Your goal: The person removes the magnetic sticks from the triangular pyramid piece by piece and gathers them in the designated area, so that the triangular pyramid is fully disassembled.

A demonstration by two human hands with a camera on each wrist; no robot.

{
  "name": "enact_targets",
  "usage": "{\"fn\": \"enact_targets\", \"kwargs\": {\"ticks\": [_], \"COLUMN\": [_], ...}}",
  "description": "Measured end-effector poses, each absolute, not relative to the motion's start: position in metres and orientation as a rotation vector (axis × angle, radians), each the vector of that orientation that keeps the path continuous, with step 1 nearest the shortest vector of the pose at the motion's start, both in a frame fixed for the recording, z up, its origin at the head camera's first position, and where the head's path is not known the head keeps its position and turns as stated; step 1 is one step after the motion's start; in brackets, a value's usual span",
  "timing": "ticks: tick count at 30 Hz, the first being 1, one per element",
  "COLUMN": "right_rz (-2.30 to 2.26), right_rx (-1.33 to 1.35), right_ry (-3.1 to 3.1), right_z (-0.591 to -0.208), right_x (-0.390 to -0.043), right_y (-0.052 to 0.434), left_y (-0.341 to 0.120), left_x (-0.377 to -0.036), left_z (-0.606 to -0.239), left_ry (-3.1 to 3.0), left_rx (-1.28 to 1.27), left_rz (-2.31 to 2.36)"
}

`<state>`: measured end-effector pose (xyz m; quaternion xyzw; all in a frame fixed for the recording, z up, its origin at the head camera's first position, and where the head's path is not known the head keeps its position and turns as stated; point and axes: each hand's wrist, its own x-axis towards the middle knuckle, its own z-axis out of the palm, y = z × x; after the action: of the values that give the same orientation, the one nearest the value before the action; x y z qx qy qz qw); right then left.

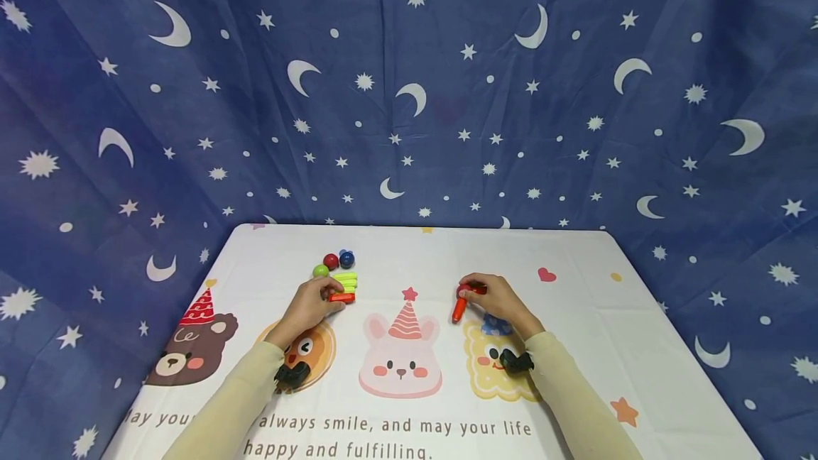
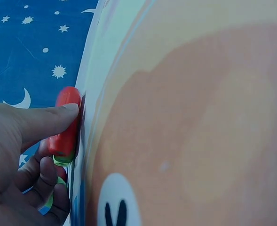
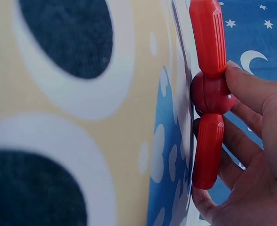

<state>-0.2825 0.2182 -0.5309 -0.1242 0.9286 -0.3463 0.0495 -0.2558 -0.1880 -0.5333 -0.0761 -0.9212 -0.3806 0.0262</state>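
Remotely, I watch two cream sleeves (image 1: 575, 396) reach across a printed white cloth (image 1: 390, 268). To the right of the rabbit print (image 1: 400, 360), the right hand (image 1: 500, 298) pinches a held red ball (image 3: 214, 96), thumb where it meets one of two ribbed red rods (image 3: 209, 153), fingers behind; whether the pieces touch the cloth, I cannot tell. By my judgement they are light, stiff plastic, not fragile, though the joints at the ball look like the weak spot; I would hold ball and rod end together, so neither swings loose. Across the cloth, the left hand (image 1: 311, 304) pinches a red stick (image 1: 342, 297) between thumb and fingers, just beside yellow-green sticks (image 1: 346, 279). That stick should be rigid and light too; mid-length is where I would grip. Beyond, a green ball (image 1: 321, 271), a far red ball (image 1: 330, 261) and a dark blue ball (image 1: 346, 260) sit close together, glossy, probably slippery and apt to roll if brushed. Farthest hangs a starry blue curtain (image 1: 447, 91).
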Motion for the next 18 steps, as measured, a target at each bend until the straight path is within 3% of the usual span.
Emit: {"fn": "enact_targets", "kwargs": {"ticks": [18], "right_rz": [-1.043], "right_rx": [-0.477], "right_ry": [2.804], "right_z": [-0.527], "right_x": [-0.274], "right_y": [0.225], "left_y": [-0.182], "left_x": [-0.243], "left_z": [-0.520], "left_ry": [-2.778], "left_rx": [-0.304], "left_rz": [-1.180]}}
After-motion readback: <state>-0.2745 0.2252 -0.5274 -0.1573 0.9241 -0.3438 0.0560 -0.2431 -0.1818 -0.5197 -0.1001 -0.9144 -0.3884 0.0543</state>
